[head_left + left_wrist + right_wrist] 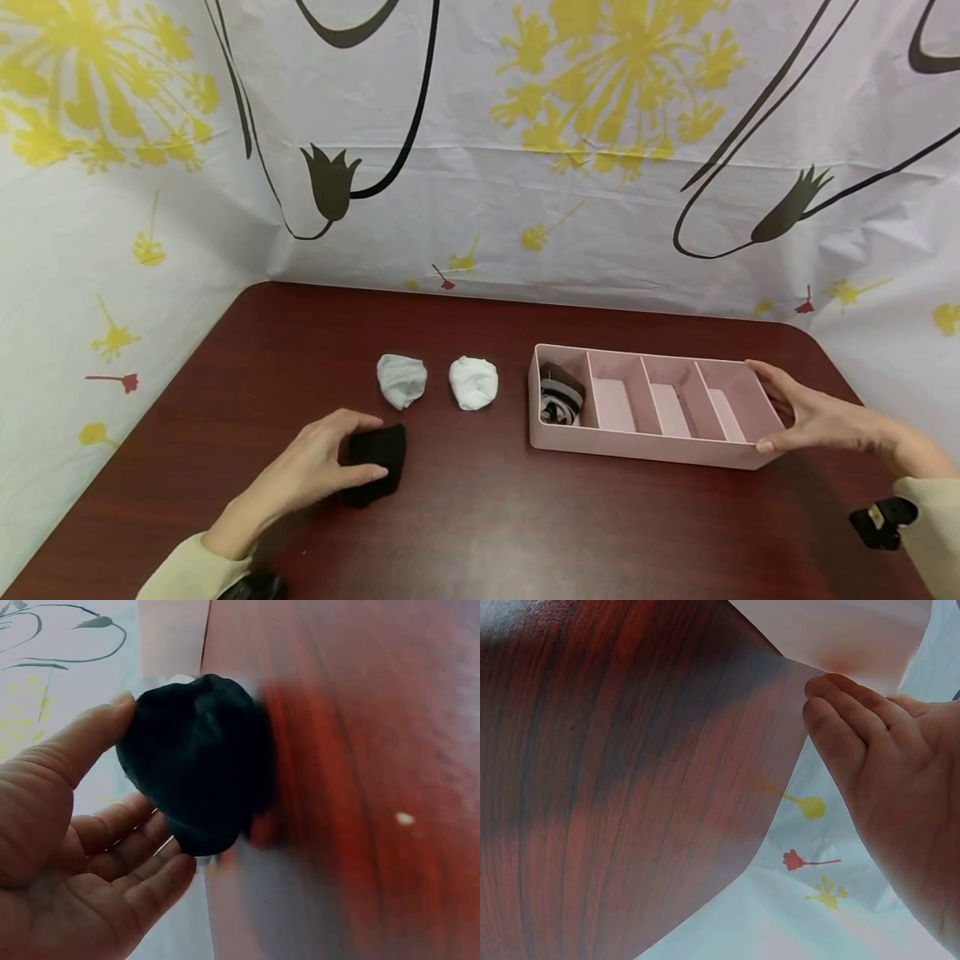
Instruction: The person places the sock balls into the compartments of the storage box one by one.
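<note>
My left hand grips a rolled-up pair of black socks between thumb and fingers, low over the table's left part. In the left wrist view the thumb presses one side of the black bundle and the fingers curl at its other side. At the right, my right hand holds the end of a pink divided box, thumb at the near corner and fingers at the far one. Inside the box's leftmost compartment lies a dark grey striped sock bundle; the other compartments hold nothing.
Two more sock bundles, one light grey and one white, sit side by side left of the box. Everything rests on a dark red wooden table. Behind it hangs a white patterned sheet.
</note>
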Available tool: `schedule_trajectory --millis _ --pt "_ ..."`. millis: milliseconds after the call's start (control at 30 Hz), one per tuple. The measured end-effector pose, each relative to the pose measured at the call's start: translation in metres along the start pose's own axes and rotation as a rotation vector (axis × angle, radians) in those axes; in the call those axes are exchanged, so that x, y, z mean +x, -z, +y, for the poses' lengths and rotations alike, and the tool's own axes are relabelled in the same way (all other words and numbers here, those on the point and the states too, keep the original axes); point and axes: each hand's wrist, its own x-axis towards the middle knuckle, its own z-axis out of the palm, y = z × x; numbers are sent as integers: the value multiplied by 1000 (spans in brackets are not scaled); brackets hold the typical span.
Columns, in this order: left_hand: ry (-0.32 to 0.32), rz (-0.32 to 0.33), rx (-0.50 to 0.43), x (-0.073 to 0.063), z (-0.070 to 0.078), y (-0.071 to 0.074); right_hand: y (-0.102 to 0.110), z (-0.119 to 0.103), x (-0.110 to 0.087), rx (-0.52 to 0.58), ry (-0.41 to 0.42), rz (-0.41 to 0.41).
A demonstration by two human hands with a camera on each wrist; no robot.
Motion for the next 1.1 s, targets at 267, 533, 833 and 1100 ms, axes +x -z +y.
schedule_trajectory --millis 267,533,833,1100 --pt "-12 26 23 -4 -4 -8 0 -1 0 21 -31 -4" --pt "-18 74 1 -5 -6 -16 0 -1 0 9 -21 -5" --pt "8 142 -18 -3 -4 -22 0 0 -1 24 -12 -5" --pt "73 128 -31 -2 -2 -23 -1 1 -1 39 -16 -5"
